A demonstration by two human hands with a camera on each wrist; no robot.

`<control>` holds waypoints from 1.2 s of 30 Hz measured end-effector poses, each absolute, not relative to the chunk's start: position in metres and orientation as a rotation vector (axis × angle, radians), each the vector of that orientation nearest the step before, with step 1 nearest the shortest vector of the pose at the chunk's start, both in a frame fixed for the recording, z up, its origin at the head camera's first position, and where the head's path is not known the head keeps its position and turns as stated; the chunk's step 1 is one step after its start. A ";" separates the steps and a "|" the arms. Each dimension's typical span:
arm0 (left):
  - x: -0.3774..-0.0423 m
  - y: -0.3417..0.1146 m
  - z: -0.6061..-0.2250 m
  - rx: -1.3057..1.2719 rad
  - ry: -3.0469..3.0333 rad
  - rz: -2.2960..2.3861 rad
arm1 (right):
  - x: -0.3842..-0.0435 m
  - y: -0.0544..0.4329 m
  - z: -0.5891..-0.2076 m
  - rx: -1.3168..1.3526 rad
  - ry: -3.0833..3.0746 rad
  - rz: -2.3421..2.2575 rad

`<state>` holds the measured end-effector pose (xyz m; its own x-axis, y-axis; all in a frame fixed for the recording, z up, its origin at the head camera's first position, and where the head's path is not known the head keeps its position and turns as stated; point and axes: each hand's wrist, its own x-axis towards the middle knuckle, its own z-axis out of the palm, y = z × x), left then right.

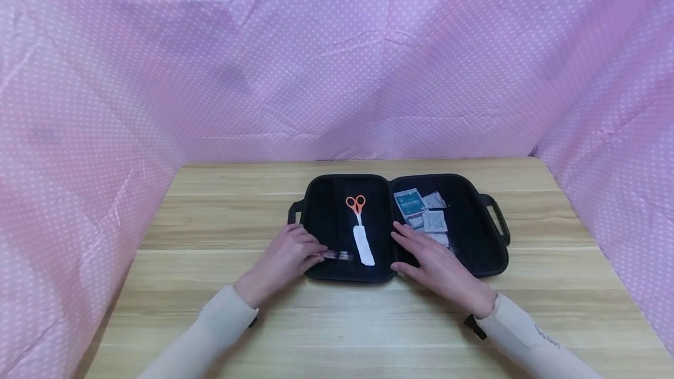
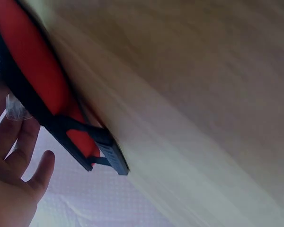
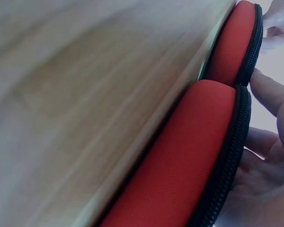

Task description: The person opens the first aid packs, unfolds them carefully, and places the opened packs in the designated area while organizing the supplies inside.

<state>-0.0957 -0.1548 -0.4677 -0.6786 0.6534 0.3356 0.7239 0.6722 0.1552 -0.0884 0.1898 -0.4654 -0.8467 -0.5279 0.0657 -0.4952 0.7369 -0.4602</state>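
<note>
An open zip-up case (image 1: pixel 323 192), black inside and red outside, lies flat on the table. My left hand (image 1: pixel 284 259) reaches over the left half's near corner and pinches the end of a small clear packet (image 1: pixel 342 255) with slim pale and pinkish contents. Its crinkled clear plastic (image 2: pixel 17 109) shows by the fingers in the left wrist view. Orange-handled scissors (image 1: pixel 356 202), their blades in a white sleeve (image 1: pixel 363 245), lie in the same half. Fingers fairly straight, my right hand (image 1: pixel 434 259) spreads over the right half's near edge, fingertips at the middle fold.
Several flat packets lie in the right half, among them a teal-and-white one (image 1: pixel 408 202) and a white one (image 1: pixel 434 221). Carry handles stick out at the case's left and right (image 1: pixel 504 230) ends. Pink dotted cloth (image 1: pixel 337 75) hangs behind the wooden table (image 1: pixel 226 197).
</note>
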 end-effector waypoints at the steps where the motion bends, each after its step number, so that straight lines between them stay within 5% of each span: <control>1: -0.096 -0.153 -0.468 -1.107 -2.643 -0.417 | -0.088 0.190 -0.465 -0.841 2.862 -0.725; 36: -0.092 -0.157 -0.466 -1.028 -2.839 -0.348 | -0.089 0.190 -0.466 -0.839 2.864 -0.725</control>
<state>-0.0916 -0.1569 -0.4656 -0.7666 0.6185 0.1725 0.6419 0.7457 0.1788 -0.0886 0.1897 -0.4659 -0.8486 -0.5253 0.0629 -0.4920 0.7397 -0.4591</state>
